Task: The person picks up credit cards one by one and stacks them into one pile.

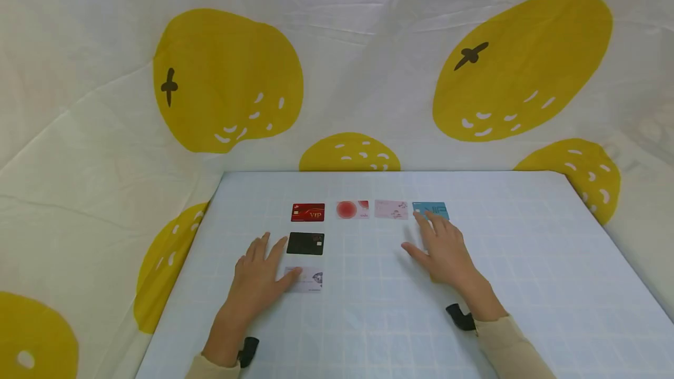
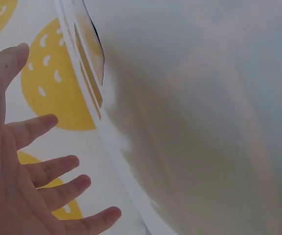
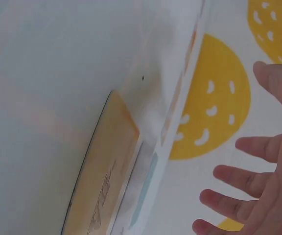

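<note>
My left hand (image 1: 255,282) is spread, with its thumb overlapping a pale grey card (image 1: 305,281) and its index fingertip at the left edge of a black card (image 1: 306,244). In the left wrist view the fingers (image 2: 58,171) are spread apart and hold nothing. My right hand (image 1: 444,253) is also spread, its fingertips overlapping the lower part of a blue card (image 1: 429,206). Beneath that palm lies a gold card (image 3: 106,176) with script on it, mostly hidden in the head view. The right wrist view shows the fingers (image 3: 239,181) straight and holding nothing.
Along the back of the white table (image 1: 363,332) lie a red VIP card (image 1: 308,212), a white card with a red circle (image 1: 353,210) and a pale pink card (image 1: 391,209), left of the blue one. A white cloth (image 1: 363,75) with yellow fruit prints hangs behind.
</note>
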The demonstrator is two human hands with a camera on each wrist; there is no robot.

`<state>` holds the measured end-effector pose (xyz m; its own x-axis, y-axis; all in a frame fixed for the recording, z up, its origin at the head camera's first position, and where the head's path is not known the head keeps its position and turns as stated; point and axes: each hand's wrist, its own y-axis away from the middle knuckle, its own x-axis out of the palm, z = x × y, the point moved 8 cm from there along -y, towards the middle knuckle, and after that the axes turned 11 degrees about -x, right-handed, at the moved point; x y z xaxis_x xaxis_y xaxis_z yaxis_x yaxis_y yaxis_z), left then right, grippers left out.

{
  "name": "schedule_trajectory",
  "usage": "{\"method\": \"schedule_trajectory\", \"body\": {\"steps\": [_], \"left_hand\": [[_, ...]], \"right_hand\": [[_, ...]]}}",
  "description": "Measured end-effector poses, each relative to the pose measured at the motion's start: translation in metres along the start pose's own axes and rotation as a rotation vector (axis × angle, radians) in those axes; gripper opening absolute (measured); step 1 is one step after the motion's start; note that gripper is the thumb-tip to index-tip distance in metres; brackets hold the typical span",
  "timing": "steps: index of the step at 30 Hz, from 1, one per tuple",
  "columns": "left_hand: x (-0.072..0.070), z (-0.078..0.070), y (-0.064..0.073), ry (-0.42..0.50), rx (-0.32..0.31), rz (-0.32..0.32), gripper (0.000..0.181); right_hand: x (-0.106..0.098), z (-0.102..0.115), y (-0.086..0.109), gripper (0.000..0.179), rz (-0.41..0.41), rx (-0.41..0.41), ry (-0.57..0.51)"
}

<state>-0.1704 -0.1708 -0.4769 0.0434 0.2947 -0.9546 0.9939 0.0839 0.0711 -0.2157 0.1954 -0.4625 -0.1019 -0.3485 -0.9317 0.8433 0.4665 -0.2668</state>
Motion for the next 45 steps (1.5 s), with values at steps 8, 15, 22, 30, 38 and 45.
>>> {"method": "schedule_trajectory", "body": {"steps": [8,15,22,30,38,45], "left_hand": [[-0.002,0.007,0.003,0.042,0.008,-0.002,0.079],[0.002,0.014,0.005,0.079,-0.033,0.043,0.076],[0.003,0.017,0.007,0.14,-0.035,0.08,0.067],[0.009,0.019,0.007,0.16,-0.042,0.137,0.066],[0.011,0.015,0.004,0.141,0.011,0.138,0.062],[0.014,0.015,0.003,0.089,0.032,0.129,0.061]], "right_hand": [[0.007,0.016,-0.01,0.078,0.015,0.029,-0.097],[0.014,0.033,-0.019,0.073,0.006,0.028,-0.183],[0.028,0.052,-0.027,0.062,0.039,0.063,-0.365],[0.045,0.078,-0.039,0.055,0.084,0.065,-0.47],[0.06,0.107,-0.052,0.049,0.112,0.005,-0.518],[0.075,0.131,-0.059,0.048,0.183,-0.023,-0.554]]}}
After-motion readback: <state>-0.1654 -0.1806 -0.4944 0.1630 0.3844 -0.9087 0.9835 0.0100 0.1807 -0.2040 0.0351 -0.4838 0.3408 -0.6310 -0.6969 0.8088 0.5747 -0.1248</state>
